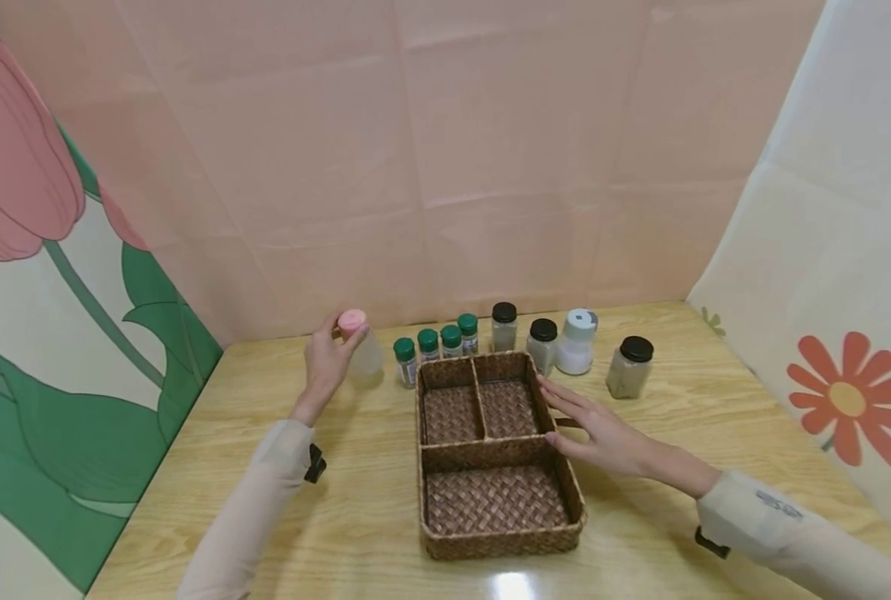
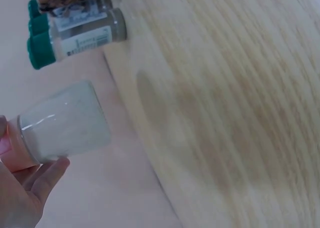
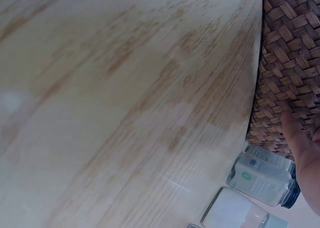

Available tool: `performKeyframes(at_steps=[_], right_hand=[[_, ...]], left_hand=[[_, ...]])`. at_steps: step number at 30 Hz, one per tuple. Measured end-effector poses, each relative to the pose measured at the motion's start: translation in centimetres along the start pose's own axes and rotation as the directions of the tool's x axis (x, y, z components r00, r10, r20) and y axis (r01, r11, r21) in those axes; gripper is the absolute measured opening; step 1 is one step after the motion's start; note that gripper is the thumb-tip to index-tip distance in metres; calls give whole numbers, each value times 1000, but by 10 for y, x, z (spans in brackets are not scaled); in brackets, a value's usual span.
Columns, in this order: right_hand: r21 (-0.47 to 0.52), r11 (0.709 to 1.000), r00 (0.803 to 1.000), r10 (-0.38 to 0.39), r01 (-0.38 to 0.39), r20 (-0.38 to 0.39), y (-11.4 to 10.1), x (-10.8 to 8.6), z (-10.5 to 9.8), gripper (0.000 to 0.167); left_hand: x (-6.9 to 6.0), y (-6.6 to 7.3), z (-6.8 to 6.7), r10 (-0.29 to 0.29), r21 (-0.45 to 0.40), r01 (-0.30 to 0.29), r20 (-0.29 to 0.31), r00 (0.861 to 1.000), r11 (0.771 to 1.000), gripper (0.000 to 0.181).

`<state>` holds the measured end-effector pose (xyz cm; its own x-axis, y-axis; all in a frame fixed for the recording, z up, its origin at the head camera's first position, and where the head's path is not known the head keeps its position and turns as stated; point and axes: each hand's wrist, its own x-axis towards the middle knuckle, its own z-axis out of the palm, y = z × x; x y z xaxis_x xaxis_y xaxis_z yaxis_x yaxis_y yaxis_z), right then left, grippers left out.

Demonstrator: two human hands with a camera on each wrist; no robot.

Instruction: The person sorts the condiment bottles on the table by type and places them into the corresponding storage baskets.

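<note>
Jar, translucent, with a round pink lid: we list it in the left hand, whose thumb and fingers grip it at the lid; the left wrist view gives us its base lifted off the pale wood-grain table. Basket, rectangular, of woven brown fibre, in three compartments, two small ones at the far side and one wide one nearer: we enter it between the hands, closer to the right. Right hand: well apart from the left, fingers extended, touching the basket's right side, thumb at the rim; we note a brown handle between fingers and thumb. Four small clear bottles with green caps: we place these to the right of the left hand, in a row behind the basket. Three clear glass jars with black lids: we count two beyond the right hand's fingertips, toward the back, and one farther right, beyond the back of that hand. White plastic bottle with a pale blue-grey top: we find it beyond the right hand, just beside the middle black-lidded jar. Sleeves, cream, long: we record one on each arm.
</note>
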<state>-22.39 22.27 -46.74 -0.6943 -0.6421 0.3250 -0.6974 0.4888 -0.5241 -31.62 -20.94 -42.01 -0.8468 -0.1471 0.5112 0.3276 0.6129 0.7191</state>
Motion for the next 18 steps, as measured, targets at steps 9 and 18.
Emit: performKeyframes(at_steps=[9, 18], right_hand=[[-33, 999, 1000, -13, 13, -2, 2, 0, 1, 67], [-90, 996, 1000, -16, 15, -8, 2, -1, 0, 67]], left_hand=[[2, 13, -10, 15, 7, -14, -39, 999, 1000, 47], [1, 24, -15, 38, -17, -39, -47, 998, 999, 45]])
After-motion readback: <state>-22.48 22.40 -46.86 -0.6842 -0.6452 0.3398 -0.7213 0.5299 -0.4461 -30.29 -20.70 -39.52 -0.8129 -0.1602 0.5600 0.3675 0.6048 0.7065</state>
